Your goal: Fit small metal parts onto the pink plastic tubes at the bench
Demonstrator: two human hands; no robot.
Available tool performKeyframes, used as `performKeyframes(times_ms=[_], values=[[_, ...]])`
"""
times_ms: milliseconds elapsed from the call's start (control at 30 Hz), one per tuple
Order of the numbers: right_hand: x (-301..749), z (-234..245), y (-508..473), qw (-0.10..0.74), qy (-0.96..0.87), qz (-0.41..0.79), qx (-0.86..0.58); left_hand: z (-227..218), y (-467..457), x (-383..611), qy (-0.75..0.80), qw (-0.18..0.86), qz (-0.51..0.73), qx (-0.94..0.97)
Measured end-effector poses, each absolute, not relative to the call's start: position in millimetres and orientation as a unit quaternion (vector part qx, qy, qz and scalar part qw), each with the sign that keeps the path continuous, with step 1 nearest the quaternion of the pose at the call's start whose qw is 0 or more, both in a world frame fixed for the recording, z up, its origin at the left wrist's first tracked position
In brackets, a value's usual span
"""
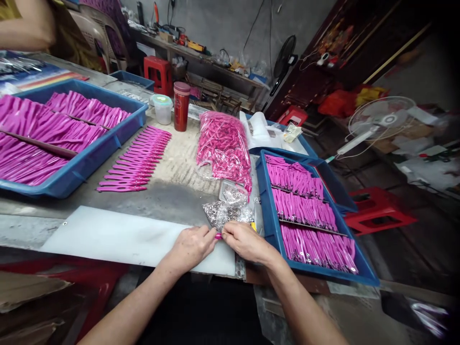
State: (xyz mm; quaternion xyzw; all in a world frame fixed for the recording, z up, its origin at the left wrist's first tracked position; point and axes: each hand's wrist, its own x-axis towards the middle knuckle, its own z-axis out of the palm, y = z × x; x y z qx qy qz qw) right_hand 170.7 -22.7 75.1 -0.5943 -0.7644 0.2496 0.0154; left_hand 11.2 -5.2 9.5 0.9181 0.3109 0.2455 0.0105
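My left hand (pixel 192 247) and right hand (pixel 244 242) pinch one pink piece (pixel 218 235) at the table's front edge; it may slip off.

Hands (pixel 192 247) (pixel 246 241) meet at lower centre on board (pixel 108 237), small part (pixel 218 236) between them. Foil heap (pixel 224 213) just behind. Bag (pixel 224 148) behind that. Tray (pixel 269 225) right, tray (pixel 89 158) upper left, loose row (pixel 138 160) between.
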Motion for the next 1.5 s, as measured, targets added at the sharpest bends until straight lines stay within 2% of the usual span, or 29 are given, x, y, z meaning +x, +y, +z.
performKeyframes(times_ms=[300,533,733,1133,1233,1300,1500], values=[[170.8,67.3,-19.1,-0.003,-0.756,0.236,-0.610,9.4,-7.2,11.7,0.312,-0.019,0.228,0.922],[165.6,61.3,-21.7,0.002,-0.701,0.223,-0.678,8.7,-7.2,11.8,0.310,-0.032,0.226,0.923],[162.9,57.3,-26.9,0.026,-0.718,0.161,-0.676,8.3,-6.9,12.2,0.312,-0.027,0.234,0.920],[179.5,64.8,-20.0,0.073,-0.703,0.203,-0.677,10.3,-4.2,10.8,0.314,0.003,0.253,0.915],[192.6,68.6,-9.6,0.084,-0.707,0.154,-0.685,10.1,-3.6,10.3,0.315,0.003,0.256,0.914],[198.1,67.6,-2.7,0.055,-0.720,0.112,-0.683,9.6,-3.4,10.1,0.316,0.001,0.258,0.913],[196.7,57.4,9.9,-0.098,-0.745,0.050,-0.658,7.3,-3.3,10.0,0.318,-0.011,0.259,0.912]])
